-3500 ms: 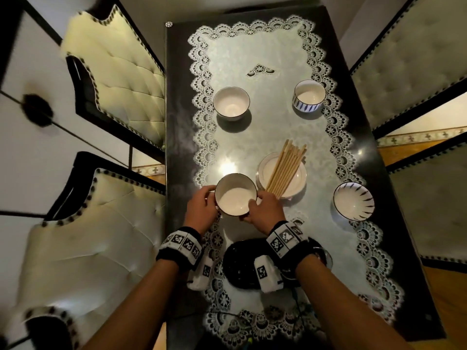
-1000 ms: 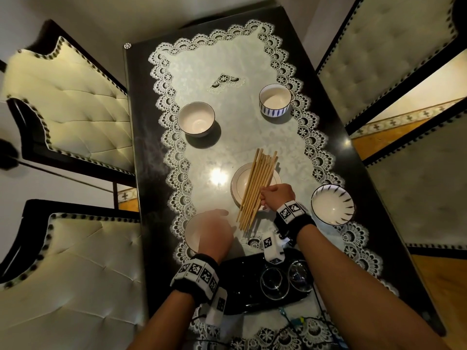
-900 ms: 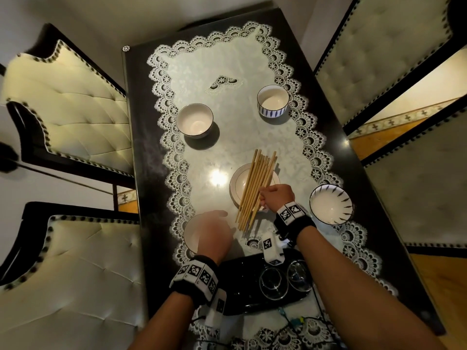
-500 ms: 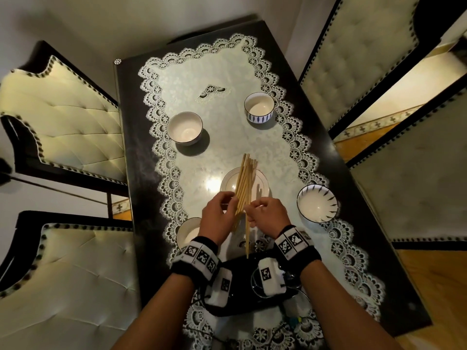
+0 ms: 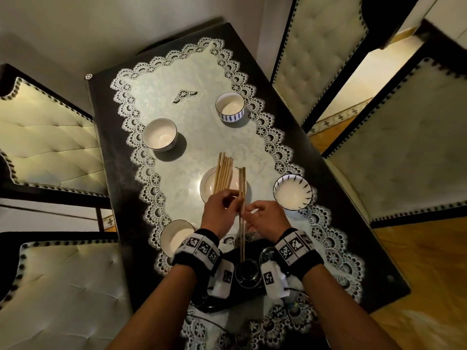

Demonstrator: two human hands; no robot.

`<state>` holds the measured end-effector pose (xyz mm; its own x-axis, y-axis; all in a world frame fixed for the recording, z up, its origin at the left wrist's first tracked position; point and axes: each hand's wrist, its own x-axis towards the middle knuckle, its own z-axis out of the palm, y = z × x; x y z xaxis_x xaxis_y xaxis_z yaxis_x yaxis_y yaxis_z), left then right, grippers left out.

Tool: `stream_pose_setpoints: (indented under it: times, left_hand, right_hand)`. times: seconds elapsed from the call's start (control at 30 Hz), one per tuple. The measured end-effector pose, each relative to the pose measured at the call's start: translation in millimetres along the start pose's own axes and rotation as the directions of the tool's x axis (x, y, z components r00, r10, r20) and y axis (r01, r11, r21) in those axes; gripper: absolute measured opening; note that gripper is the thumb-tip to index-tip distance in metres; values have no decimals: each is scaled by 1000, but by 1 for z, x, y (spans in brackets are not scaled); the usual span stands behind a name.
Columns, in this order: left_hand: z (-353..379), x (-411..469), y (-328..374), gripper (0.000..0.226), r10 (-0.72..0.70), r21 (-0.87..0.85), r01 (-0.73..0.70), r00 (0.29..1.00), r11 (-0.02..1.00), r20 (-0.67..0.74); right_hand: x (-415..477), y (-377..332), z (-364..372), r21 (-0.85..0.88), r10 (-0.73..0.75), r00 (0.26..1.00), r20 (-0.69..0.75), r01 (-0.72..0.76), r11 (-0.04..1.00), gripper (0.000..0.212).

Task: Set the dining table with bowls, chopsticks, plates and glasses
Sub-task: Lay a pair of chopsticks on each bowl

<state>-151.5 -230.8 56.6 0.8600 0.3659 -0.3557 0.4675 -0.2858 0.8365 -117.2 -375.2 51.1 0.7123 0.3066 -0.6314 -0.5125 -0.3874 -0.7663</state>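
Head view: looks down on a dark counter [image 5: 108, 147] under a lace cloth [image 5: 164, 92], with both hands low in the middle.
Chairs: four, all tufted; far left chair [image 5: 48, 137], near left chair [image 5: 65, 294], far right chair [image 5: 321, 46], near right chair [image 5: 409, 147].
Bowls: four, all upright on the cloth; near left bowl [image 5: 177, 236], far left bowl [image 5: 159, 133], blue-patterned bowl [image 5: 230, 107] at far right, streaked bowl [image 5: 292, 192] at near right.
Plate: one plate [image 5: 208, 188] can be made out, in the middle among the bowls.
Chopsticks: a bundle [image 5: 223, 170] of about six lies across the plate; a pair of chopsticks [image 5: 242, 233], two sticks, is just right of it.
Glasses: two on a dark tray [image 5: 235, 298] at the near edge; one glass [image 5: 247, 274] between the wrists, a second glass [image 5: 266, 253] partly hidden by the right wristband [image 5: 295, 248].
Change: 3.5 s ago both hands held the near left bowl; it now stands alone. Half a second ago all the sticks were bunched together; now two are parted from the bundle.
Grip, left hand [image 5: 219, 213]: clenched on the pair at mid length, fingers curled round from the left.
Grip, right hand [image 5: 265, 218]: fingertips pinch the same pair from the right.
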Motion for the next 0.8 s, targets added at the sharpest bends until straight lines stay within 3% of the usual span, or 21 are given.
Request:
stream_pose_setpoints:
  times: [0.17,0.47,0.8]
  left_hand:
    - [-16,11,-14,15,30,56,-31,999,998,10]
    - [-28,21,-41,20,-126,97,131,991,987,-50]
    - [-33,18,-55,19,-196,60,198,980,978,-33]
  right_hand:
    - [15,-1,19,-26,-15,1000,22,16,1000,6]
    - [70,4,-13,4,170,957,-235,-174,985,18]
    - [95,0,-18,-12,284,940,-190,-291,957,30]
